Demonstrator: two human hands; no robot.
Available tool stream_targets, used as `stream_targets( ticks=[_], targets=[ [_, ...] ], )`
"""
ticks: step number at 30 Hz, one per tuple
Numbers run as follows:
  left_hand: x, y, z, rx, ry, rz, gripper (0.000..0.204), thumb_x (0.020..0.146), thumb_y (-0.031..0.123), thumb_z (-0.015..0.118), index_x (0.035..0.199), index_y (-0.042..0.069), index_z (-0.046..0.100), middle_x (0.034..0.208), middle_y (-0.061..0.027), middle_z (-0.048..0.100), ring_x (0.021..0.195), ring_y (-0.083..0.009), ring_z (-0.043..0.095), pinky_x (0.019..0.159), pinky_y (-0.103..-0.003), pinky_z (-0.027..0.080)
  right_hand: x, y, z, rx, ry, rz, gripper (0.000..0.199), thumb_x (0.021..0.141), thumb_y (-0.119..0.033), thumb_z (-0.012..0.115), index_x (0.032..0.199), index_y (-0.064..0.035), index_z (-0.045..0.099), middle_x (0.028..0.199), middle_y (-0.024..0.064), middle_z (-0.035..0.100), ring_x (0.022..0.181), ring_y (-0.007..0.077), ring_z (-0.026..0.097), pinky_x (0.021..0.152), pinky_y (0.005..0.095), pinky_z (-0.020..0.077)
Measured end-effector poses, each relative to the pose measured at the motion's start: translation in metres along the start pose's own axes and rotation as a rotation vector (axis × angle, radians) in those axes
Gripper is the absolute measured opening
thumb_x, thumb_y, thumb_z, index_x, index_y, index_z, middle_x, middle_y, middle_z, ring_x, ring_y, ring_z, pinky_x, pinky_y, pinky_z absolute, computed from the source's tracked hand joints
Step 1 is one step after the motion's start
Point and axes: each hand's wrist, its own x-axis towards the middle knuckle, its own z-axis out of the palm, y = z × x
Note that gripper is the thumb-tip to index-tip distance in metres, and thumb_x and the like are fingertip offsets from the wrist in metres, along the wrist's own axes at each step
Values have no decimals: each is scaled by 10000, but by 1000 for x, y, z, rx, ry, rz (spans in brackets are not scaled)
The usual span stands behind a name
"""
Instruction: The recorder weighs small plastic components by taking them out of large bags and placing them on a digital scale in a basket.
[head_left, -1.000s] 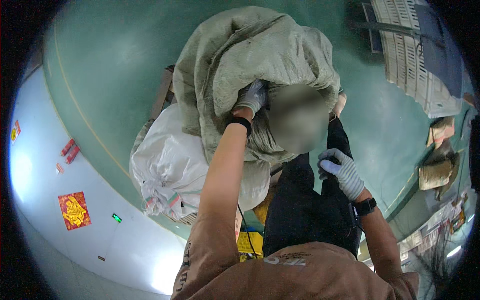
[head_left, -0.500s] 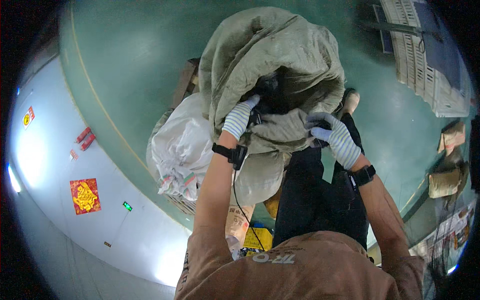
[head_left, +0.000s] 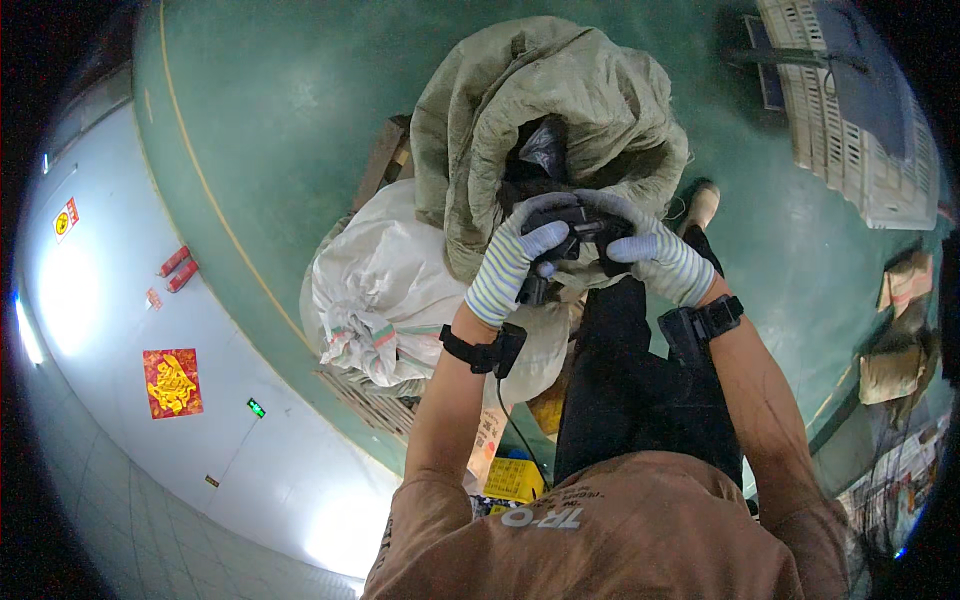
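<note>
A large grey-green woven sack (head_left: 480, 130) stands in front of me with its mouth rolled back. Dark contents, among them a piece of shiny black plastic film (head_left: 545, 148), show inside it. At the near rim, my left hand (head_left: 512, 262) and my right hand (head_left: 660, 258), both in striped knit gloves, are closed around black angular parts (head_left: 578, 228) that look like hard plastic. Their exact kind cannot be made out, nor whether they are one piece or several. Thumbs lie on the near side; most other fingers are hidden behind the parts.
A tied white woven sack (head_left: 375, 270) leans at the left, beside wooden slats (head_left: 370, 402). Near my legs is a yellow box (head_left: 515, 480). White plastic crates (head_left: 850, 150) stand at the far right, with cardboard boxes (head_left: 890, 372) below them. A wall (head_left: 110, 290) runs along the left.
My left hand has come up out of the sack's mouth, and black parts now show between both hands. My right hand has left the sack's rim and closed on them.
</note>
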Motion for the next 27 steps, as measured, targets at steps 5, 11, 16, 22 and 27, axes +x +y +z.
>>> stream_targets(
  ticks=[5,11,16,22,27],
  targets=[
    [-3,-8,14,177,-151,137,476,871,146,681,1319,44,558,1160,-46,650,937,-99,609,819,-237,509,-6,-2,6,-365,214,65,570,873,-218,718,1370,-21,522,1191,55,633,1068,142,586,962,291,463],
    [-7,-8,8,187,-171,78,572,855,118,678,1397,47,508,1248,-61,615,1093,-149,594,989,-278,459,-8,-5,2,-125,240,159,463,888,-200,708,1296,-23,578,1119,48,663,1010,134,616,919,293,489],
    [-10,-8,7,249,-171,107,590,860,98,653,1424,47,486,1262,-50,603,1069,-126,590,962,-261,469,-14,-7,3,-126,252,217,409,896,-199,692,1257,-33,597,1124,59,666,1019,157,631,920,308,499],
    [-15,-3,16,265,-142,126,572,861,47,599,1424,58,494,1256,-34,606,1033,-95,585,934,-237,466,-15,-16,10,-118,306,224,401,901,-245,686,1238,-43,605,1102,44,660,950,137,634,851,281,519],
    [-18,-4,24,527,-129,306,650,857,-2,538,1489,83,412,1080,-13,641,863,-59,579,804,-212,497,-16,-27,9,-215,230,357,379,897,-271,700,1206,-63,630,1031,13,671,895,106,634,767,246,520]
  ],
)
